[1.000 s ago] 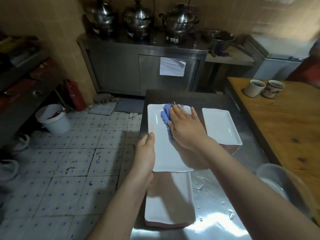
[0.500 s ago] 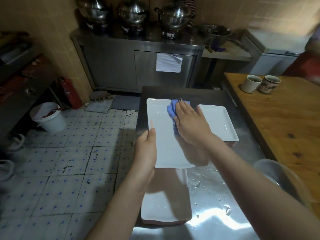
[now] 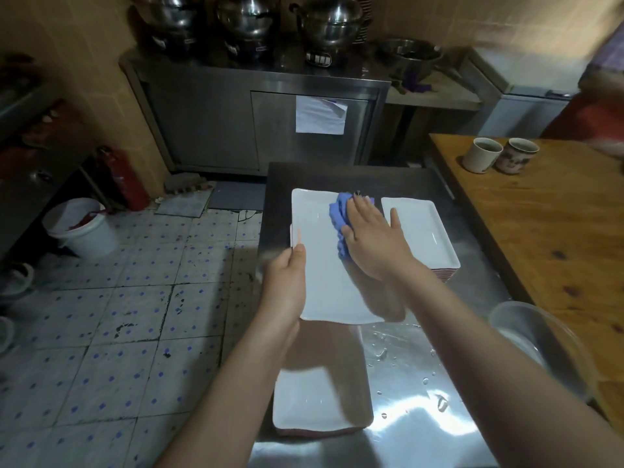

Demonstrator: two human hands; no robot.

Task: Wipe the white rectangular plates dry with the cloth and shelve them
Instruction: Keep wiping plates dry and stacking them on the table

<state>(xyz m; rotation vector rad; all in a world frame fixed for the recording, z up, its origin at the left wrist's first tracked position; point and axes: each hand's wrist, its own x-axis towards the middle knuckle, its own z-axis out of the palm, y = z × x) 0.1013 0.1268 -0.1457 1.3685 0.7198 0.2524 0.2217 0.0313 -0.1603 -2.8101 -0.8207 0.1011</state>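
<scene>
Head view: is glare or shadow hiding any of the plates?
Head view: glare sits on the wet steel table, not on plates; a shadow darkens the far half of the near plate stack; the held plate is mostly well lit; top right corner is blurred.

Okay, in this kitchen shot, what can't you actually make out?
All in the head view:
1. Left hand: its fingers are hidden under the held plate.
2. Blue cloth: mostly covered by the right hand.
3. Paper sheet on the cabinet door: any writing is too small.
4. Far plate stack: count unclear, its side barely shows.
5. Clear bowl: contents blurred.
</scene>
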